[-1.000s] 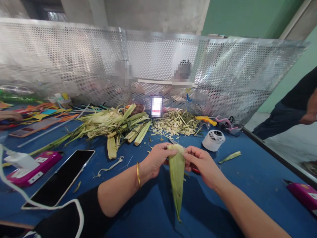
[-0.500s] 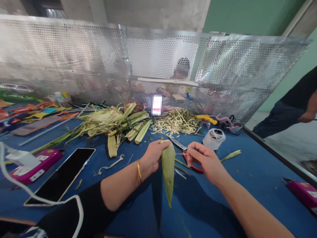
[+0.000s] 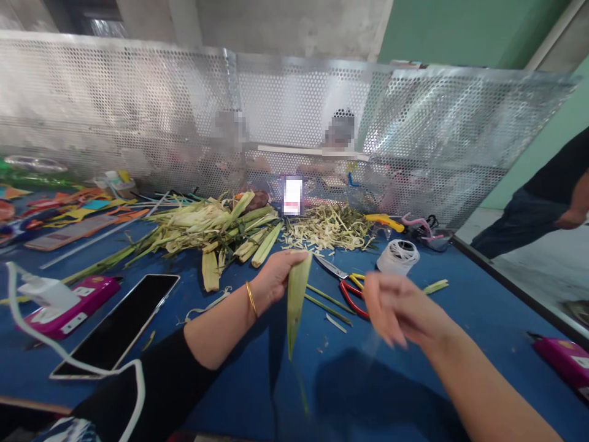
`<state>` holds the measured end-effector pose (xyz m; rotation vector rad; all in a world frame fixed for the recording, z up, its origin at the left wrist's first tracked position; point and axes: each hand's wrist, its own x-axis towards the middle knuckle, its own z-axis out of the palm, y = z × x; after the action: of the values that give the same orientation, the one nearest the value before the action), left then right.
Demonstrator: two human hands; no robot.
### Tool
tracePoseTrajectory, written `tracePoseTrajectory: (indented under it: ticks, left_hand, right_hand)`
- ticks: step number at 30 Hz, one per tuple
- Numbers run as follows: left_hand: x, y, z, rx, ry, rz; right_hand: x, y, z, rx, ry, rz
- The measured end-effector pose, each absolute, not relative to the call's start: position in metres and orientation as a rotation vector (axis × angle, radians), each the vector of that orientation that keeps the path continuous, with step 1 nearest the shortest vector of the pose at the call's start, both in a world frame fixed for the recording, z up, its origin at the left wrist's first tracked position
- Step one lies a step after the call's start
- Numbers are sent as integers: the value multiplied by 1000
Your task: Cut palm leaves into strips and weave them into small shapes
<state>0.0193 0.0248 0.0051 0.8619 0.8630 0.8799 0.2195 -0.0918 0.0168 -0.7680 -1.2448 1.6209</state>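
Observation:
My left hand [image 3: 276,276] is closed on the top end of a pale green corn husk [image 3: 297,301]. The husk hangs point down above the blue table, with a thin green strand trailing from its tip. My right hand [image 3: 400,307] is in the air to the right, apart from the husk. Its fingers are smeared by motion, and I cannot tell whether they hold anything. Just behind it lie scissors [image 3: 352,294] with red and yellow handles, partly covered by the hand. A spool of white string [image 3: 398,258] stands beyond. Thin green stalks [image 3: 329,304] lie between the hands.
A heap of husks [image 3: 202,227] and a pile of cut scraps [image 3: 326,227] lie at the back, before a perforated metal screen [image 3: 294,92]. On the left are a black phone [image 3: 119,325], a purple power strip [image 3: 73,307] and a white cable [image 3: 138,387]. A person [image 3: 529,202] stands at right.
My right hand has moved away from the husk, to the right and slightly down; the thin strand in its pinch no longer shows. My left hand has shifted a little left with the husk.

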Motion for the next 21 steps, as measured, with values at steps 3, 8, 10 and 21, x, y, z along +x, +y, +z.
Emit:
tracePoseTrajectory:
  ticks: [3,8,10,21]
  left_hand:
    - [24,2,11,984,780,685]
    - [28,-18,13,1131,720,628]
    - [29,-20,12,1166,710,640]
    - [33,-21,6,1281,776,709]
  right_hand:
    - [224,-70,13,-939,-830,1048]
    - [200,-69,4,-1206,-929,1097]
    - [186,-75,3,-1230,-1035,1177]
    - [176,-78,4,-1276,-994,1095]
